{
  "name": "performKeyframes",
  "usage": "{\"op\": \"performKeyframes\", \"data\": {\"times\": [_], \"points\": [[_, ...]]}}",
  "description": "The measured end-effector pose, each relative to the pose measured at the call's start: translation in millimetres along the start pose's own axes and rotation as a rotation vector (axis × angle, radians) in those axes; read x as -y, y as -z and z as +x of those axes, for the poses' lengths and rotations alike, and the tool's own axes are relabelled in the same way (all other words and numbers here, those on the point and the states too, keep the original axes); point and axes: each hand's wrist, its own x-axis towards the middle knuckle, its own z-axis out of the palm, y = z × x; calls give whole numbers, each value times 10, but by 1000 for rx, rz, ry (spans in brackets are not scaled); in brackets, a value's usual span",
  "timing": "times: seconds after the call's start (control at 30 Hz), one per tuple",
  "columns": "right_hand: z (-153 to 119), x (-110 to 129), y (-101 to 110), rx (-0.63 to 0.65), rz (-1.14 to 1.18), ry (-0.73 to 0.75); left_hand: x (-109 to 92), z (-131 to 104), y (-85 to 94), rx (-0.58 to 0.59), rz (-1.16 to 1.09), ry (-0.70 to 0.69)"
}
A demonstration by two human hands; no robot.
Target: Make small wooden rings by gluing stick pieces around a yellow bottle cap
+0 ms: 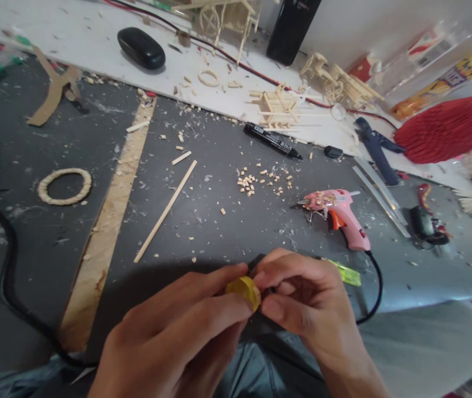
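My left hand (177, 326) is closed around a small yellow round cap (239, 287), its fingers on the near and far sides of the rim. At the cap's right edge, the thumb and fingertips of my right hand (306, 293) press in a pinch. A pale sliver of wood seems to sit on the rim there, partly hidden by fingers. Behind my right hand lies a pink glue gun (335, 213), its nozzle pointing left. Tiny cut wood pieces (247, 182) are scattered beyond the cap. A thin wooden stick (165, 211) rests to the left.
A ring of wood bits (65, 186) lies left, near a black cable (3, 232). Along the back are a black marker (273, 141), a small stick frame (279, 108) and a black case (141, 48). A yellow-green piece (347, 272) lies beside my right hand.
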Motion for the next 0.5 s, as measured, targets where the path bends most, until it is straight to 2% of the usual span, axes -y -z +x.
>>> {"op": "performKeyframes", "data": {"times": [0.5], "points": [[2, 22, -14, -33, -46, -63, -2, -18, 24, 28, -2, -37]]}}
